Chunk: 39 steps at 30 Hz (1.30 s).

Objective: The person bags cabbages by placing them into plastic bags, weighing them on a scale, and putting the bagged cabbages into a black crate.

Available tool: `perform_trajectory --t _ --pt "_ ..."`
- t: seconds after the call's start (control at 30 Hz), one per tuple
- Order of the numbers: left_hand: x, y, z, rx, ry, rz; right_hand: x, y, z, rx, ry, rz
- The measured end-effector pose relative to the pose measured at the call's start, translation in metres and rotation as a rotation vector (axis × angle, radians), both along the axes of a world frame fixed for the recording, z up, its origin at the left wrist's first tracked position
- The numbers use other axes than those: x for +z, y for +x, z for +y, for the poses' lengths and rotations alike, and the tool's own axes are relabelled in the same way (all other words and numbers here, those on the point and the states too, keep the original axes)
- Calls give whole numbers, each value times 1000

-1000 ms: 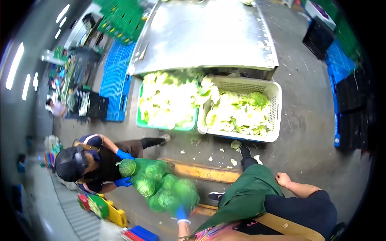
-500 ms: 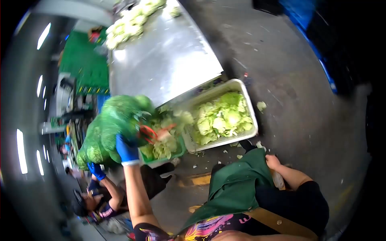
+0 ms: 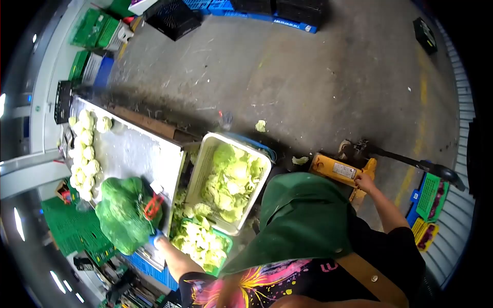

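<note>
Lg. green mesh sack (image 3: 120,213), bulging w/ round green heads, red-orange tie (image 3: 153,206) on side nearest wearer. Lies slumped at/over edge of flat silver metal table (image 3: 134,156), apart from pale heads (image 3: 84,159); full contact w/ tabletop unclear.

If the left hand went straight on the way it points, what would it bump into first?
Most likely the full green net bag: the blue-gloved left hand looks right up against its edge, though the exact depth and the fingers are hard to make out.
</note>
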State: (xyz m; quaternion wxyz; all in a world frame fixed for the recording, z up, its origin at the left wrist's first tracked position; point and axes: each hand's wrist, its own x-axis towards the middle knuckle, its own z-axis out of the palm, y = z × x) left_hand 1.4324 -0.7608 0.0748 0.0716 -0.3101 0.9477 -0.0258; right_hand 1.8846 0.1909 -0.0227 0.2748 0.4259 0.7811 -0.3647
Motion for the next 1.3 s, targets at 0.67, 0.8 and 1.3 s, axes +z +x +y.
perform_trajectory --t 0.67,0.8,1.3 --pt "-225 25 498 -647 592 -369 11 -413 41 1335 52 -94" --pt "-230 -57 560 -678 656 -381 42 -578 58 1466 14 71" --pt "-187 -360 526 -590 944 -184 26 -605 250 678 29 335"
